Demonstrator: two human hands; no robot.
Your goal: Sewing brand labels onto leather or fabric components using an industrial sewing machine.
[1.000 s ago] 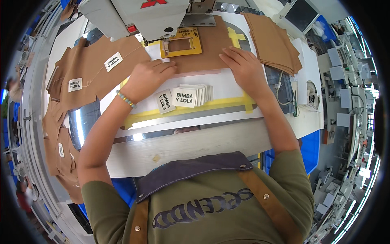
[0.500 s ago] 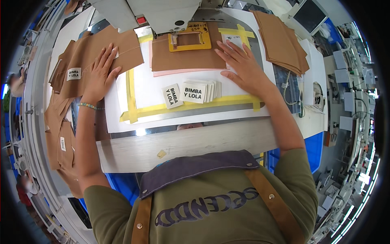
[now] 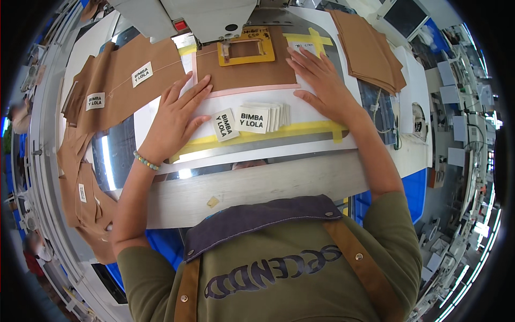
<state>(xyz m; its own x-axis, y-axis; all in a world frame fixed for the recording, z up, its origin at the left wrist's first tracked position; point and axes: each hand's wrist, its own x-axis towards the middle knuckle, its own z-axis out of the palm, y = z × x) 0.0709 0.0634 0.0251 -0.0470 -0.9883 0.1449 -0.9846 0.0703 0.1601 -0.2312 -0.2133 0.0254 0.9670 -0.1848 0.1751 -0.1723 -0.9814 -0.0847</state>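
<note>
A brown panel [image 3: 236,77] lies on a pink-edged backing under the sewing machine head [image 3: 212,19], with a yellow frame [image 3: 248,60] on top of it. My left hand [image 3: 174,118] rests flat with fingers extended, its tips at the panel's lower left corner. At the panel's right edge, my right hand [image 3: 324,86] lies open, fingertips near yellow tape and a small white paper. Between my hands sit a fanned stack of white labels [image 3: 253,119] and one tilted loose label [image 3: 224,124]. Neither hand appears to grip anything.
Brown pieces bearing white labels [image 3: 120,75] lie at the left, a thread running across them. More brown pieces [image 3: 86,198] hang lower left. A pile of brown panels [image 3: 367,53] is at the far right, near a monitor [image 3: 405,20]. Yellow tape [image 3: 300,132] borders the white sheet.
My left hand has moved right, off the labelled brown piece and over to the panel's lower left corner, uncovering a white label. More pink shows along the panel's left edge. My right hand stays nearly still.
</note>
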